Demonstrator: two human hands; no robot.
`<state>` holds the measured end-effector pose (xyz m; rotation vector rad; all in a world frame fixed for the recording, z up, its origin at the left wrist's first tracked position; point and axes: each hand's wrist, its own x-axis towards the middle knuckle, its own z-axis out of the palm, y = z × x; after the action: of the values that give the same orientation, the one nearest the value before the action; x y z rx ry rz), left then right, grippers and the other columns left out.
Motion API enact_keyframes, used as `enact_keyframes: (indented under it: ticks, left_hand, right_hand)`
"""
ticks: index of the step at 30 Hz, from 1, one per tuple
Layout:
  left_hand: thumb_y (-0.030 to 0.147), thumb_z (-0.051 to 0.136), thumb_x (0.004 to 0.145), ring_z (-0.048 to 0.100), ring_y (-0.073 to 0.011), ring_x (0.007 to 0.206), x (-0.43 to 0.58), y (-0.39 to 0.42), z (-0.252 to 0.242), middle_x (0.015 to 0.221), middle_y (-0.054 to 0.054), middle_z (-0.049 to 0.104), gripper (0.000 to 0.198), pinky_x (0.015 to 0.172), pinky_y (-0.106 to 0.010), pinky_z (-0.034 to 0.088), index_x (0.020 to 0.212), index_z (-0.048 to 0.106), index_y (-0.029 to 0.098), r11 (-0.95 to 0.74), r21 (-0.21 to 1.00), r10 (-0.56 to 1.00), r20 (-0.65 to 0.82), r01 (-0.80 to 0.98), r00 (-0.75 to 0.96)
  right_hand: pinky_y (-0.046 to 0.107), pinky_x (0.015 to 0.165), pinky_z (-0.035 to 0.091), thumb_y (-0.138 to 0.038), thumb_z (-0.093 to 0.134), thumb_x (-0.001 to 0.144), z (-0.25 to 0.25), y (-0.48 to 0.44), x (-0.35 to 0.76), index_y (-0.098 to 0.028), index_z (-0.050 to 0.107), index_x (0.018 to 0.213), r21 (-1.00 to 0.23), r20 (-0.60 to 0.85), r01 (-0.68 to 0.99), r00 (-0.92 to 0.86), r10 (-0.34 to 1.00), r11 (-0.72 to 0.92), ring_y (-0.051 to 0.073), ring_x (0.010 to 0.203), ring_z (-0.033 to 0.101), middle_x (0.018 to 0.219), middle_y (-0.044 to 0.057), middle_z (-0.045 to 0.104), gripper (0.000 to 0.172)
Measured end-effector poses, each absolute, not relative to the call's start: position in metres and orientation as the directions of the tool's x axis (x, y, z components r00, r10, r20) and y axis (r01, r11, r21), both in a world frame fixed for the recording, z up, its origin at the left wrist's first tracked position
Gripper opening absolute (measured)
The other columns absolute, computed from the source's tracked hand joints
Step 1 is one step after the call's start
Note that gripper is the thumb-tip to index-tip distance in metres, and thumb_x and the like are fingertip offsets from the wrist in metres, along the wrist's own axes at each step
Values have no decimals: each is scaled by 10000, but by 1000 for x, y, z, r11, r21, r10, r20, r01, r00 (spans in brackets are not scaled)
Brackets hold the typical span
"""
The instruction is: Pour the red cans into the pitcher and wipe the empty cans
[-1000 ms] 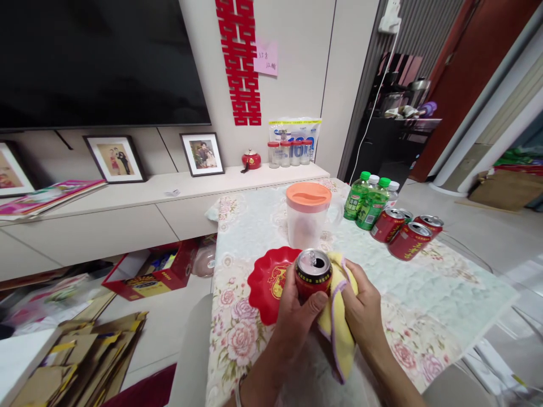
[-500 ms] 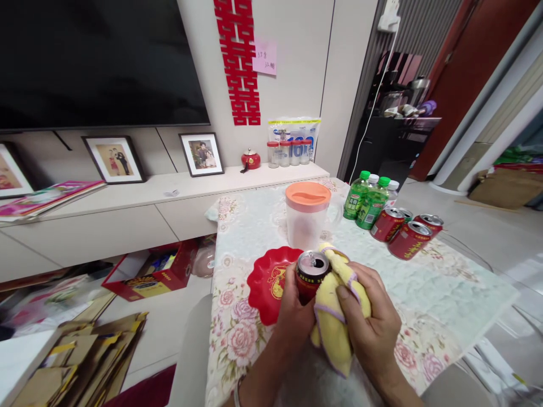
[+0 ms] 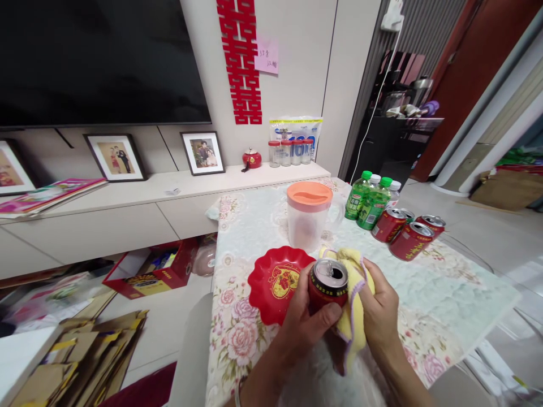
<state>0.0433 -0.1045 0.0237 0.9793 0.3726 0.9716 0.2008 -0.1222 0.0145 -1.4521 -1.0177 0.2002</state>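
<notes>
An opened dark red can (image 3: pixel 329 278) is upright in my left hand (image 3: pixel 303 316), whose fingers and thumb wrap its side. A yellow cloth with purple edging (image 3: pixel 355 316) is gripped in my right hand (image 3: pixel 382 308) and presses against the can's right side. Behind and left of the can lies a red scalloped plate (image 3: pixel 265 282) with a gold design. The clear pitcher with an orange lid (image 3: pixel 309 217) stands just beyond the can.
Green bottles (image 3: pixel 372 206) and several red cans (image 3: pixel 410 240) stand at the table's right back. The flowered tablecloth (image 3: pixel 241 339) covers the table. Picture frames (image 3: pixel 202 152) and lidded jars (image 3: pixel 285 154) line the cabinet. Flattened cardboard (image 3: pixel 89 362) lies at lower left.
The can has moved right and nearer to me, and my left thumb now lies across its front. The cloth has shifted to the can's right side, and more of the plate shows.
</notes>
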Motion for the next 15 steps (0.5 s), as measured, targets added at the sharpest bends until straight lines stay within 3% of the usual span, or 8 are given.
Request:
enact_keyframes:
  ticks: [5,11,15]
  left_hand:
    - [406,842,865,479,-385,1512,42,-104,22,1581,-128,578,786,1291,-542,343,1535,462,249,175,808,887,119,-563,446]
    - [454,883,808,601,-367,1399,44,-98,17,1475,-119,658,776,1192,-523,477,1454,496,265,146,819,945,51,-555,324]
    - [460,905,773,659,-347,1326,43,-95,20,1390,-92,710,729,1132,-505,533,1370,524,289,143,825,961,15,-547,274]
  right_hand:
    - [440,953,602,-435,615,942,8,-119,196,-208,758,1181,-851,458,490,512,727,190,277,1061,758,1185,104,808,359]
    - [413,950,593,-346,605,949,11,-122,184,-234,756,1167,-790,539,559,437,720,252,246,1055,729,1135,75,783,288]
    - [360,951,584,-284,598,1004,16,-127,178,-274,703,1290,-684,654,645,333,679,342,206,1087,711,1194,59,755,305]
